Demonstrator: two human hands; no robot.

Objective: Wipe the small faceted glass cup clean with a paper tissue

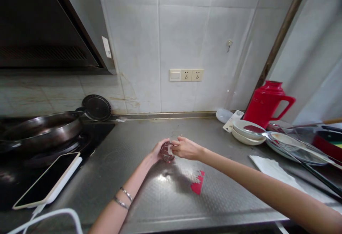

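Both my hands meet over the middle of the steel counter. My left hand wraps its fingers round a small clear glass object with a reddish tint. My right hand pinches the same object from the right side. A torn red scrap lies flat on the counter just below and right of my hands. Two bracelets sit on my left wrist.
A dark wok sits on the stove at left, with a phone and white cable in front. At right are a red thermos jug, stacked bowls, a glass lid and a white paper towel.
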